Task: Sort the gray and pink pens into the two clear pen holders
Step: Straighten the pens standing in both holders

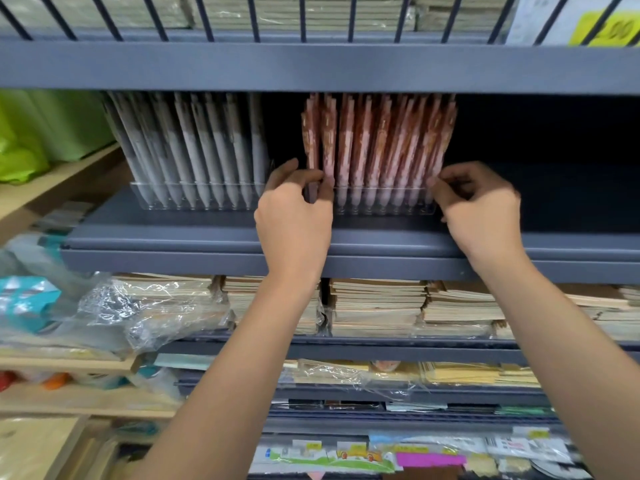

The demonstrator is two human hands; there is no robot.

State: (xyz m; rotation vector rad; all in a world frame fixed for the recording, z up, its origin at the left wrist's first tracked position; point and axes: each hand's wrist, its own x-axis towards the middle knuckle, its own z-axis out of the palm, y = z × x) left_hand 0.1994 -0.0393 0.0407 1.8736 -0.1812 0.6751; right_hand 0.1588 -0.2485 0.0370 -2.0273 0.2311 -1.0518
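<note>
On the grey shelf (207, 237) stand two clear pen holders side by side. The left holder (194, 199) is filled with several gray pens (207, 147). The right holder (384, 202) carries several pink pens (381, 143), packed upright. My left hand (294, 213) is at the left end of the pink row, its thumb and fingers pinching the leftmost pink pens low down. My right hand (478, 206) sits at the right end of that row, fingers curled against the last pink pens and the holder's end.
The upper shelf's front edge (311, 64) hangs just above the pen tops. Dark open shelf space (547, 168) lies right of the pink holder. Stacked notebooks (377, 306) fill the shelf below; crumpled plastic wrap (145, 306) and green packages (31, 140) sit at left.
</note>
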